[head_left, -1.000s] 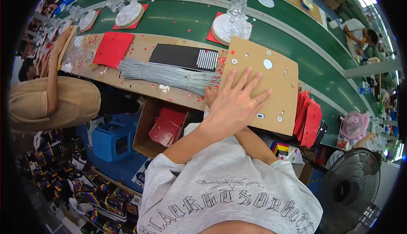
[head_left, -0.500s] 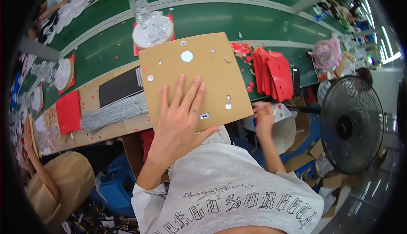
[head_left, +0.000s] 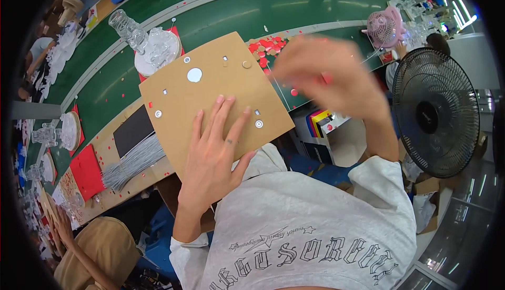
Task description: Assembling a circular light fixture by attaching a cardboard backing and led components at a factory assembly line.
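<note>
A square brown cardboard panel (head_left: pixel 226 82) with punched holes and small round metal-looking fittings lies tilted in front of me, over the table's near edge. My left hand (head_left: pixel 210 156) is flat on its lower part, fingers spread and thumb out to the side. Blurred by motion, my right hand (head_left: pixel 339 77) is raised past the panel's right corner; whether it holds anything does not show. Beneath and beside it, loose red discs (head_left: pixel 268 44) are scattered on the green tabletop (head_left: pixel 315 8).
A black sheet (head_left: pixel 135 131), a bundle of grey strands (head_left: pixel 134 166) and a red sheet (head_left: pixel 87 171) lie left. Clear tubular pieces rest on a round white base (head_left: pixel 158 51) farther back. A black fan (head_left: pixel 436 112) and pink fan (head_left: pixel 384 27) stand right. Another person's arm (head_left: pixel 87 253) is at left.
My right hand has risen from below the panel's right side to above its right corner. The panel has turned counter-clockwise and shifted left in view, with my left hand still on it.
</note>
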